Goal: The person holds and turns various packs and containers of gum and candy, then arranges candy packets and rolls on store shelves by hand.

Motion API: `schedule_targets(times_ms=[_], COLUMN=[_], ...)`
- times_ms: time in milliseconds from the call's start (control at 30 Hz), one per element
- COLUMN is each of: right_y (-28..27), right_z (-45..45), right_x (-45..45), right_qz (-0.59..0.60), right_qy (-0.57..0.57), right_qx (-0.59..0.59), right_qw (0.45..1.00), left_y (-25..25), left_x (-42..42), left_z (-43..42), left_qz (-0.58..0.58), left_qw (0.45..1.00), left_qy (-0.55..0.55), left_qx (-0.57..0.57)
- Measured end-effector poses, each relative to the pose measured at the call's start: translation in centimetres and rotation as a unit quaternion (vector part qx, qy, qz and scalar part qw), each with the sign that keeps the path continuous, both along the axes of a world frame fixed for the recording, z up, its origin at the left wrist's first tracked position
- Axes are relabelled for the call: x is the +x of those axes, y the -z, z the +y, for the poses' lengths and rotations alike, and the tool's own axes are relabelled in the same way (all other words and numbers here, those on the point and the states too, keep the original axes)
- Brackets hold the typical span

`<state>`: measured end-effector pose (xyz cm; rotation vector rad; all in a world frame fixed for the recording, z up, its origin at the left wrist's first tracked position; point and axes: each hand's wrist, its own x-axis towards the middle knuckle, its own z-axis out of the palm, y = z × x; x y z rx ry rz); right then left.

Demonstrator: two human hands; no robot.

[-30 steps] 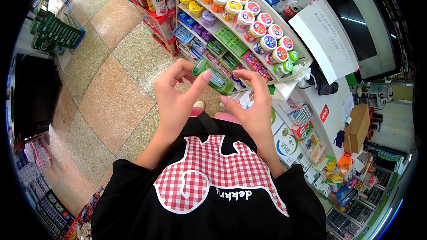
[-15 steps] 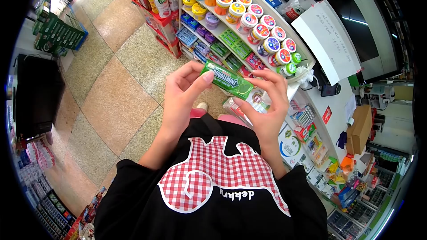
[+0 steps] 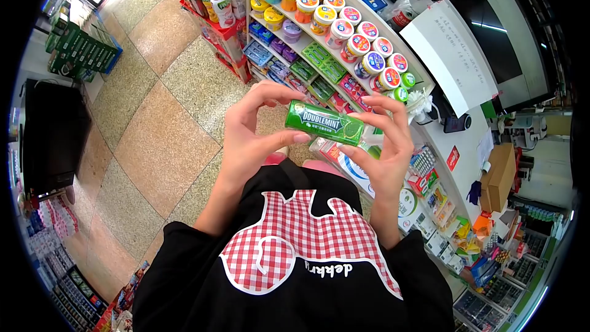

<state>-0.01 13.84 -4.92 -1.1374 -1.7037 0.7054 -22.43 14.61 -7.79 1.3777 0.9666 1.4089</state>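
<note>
above the tiled floor (image 3: 165, 141), off the near edge of the shelf (image 3: 386, 31), the left hand (image 3: 249, 129) and right hand (image 3: 391, 150) pinch opposite ends of the green doublemint pack (image 3: 322, 124); uneven pressure or a slackened hold could drop it.

One green Doublemint pack (image 3: 324, 122), one handwritten sheet (image 3: 452, 55), one cardboard box (image 3: 499, 178), one red card (image 3: 453, 158), two yellow tubs (image 3: 273, 18), one purple tub (image 3: 291, 31), two green-lidded tubs (image 3: 400, 94), over a dozen other lidded tubs (image 3: 324, 19)
</note>
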Motion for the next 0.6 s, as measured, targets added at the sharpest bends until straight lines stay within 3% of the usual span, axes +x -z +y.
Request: schedule_targets(times_ms=[133, 267, 600], right_y=[1.2, 2.4, 2.5], right_z=[0.8, 0.3, 0.1], right_x=[0.4, -1.3, -2.2], right_qz=[0.014, 0.014, 0.029], right_qy=[-0.072, -0.109, -0.144], right_qx=[-0.075, -0.111, -0.117], right_qw=[0.994, 0.988, 0.982], left_y=[-1.2, -4.0, -4.6], left_x=[0.0, 0.3, 0.3], left_z=[-0.5, -1.6, -2.4], left_qz=[0.053, 0.177, 0.206], left_qw=[0.995, 0.968, 0.950], left_qy=[-0.038, -0.060, -0.061], left_qx=[0.082, 0.165, 0.227])
